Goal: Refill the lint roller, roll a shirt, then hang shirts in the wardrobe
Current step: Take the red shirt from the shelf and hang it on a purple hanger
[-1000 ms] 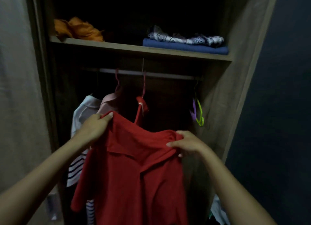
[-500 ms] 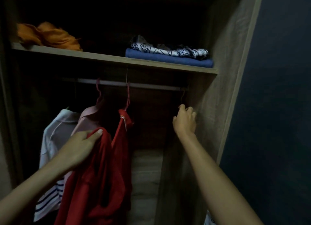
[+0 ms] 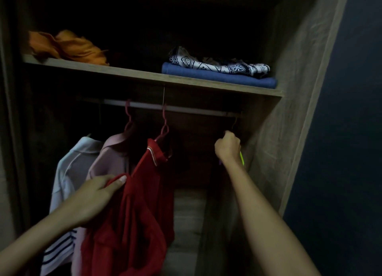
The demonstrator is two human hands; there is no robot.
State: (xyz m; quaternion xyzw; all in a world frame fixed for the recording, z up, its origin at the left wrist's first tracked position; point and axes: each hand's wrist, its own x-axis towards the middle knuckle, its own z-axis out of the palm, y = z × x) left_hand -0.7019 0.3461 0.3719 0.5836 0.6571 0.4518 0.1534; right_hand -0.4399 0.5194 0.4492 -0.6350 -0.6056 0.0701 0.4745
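Observation:
I face an open wooden wardrobe with a metal rail (image 3: 186, 108) under its shelf. My left hand (image 3: 97, 195) grips a loose red shirt (image 3: 124, 234) by its top, and the shirt hangs down from that hand. Behind it another red shirt (image 3: 157, 154) hangs on a pink hanger. My right hand (image 3: 228, 147) is raised at the rail's right end, its fingers curled round the empty hangers there; a green hanger (image 3: 241, 159) shows just below the hand.
A pink shirt (image 3: 109, 158) and a white striped shirt (image 3: 68, 172) hang at the left. The shelf (image 3: 134, 74) carries an orange cloth (image 3: 66, 46) and folded blue and patterned clothes (image 3: 219, 71). The wardrobe's side panel (image 3: 289, 110) stands right of my hand.
My right hand let go of the red shirt and rose to the hangers at the rail's right end. The shirt now hangs from my left hand alone.

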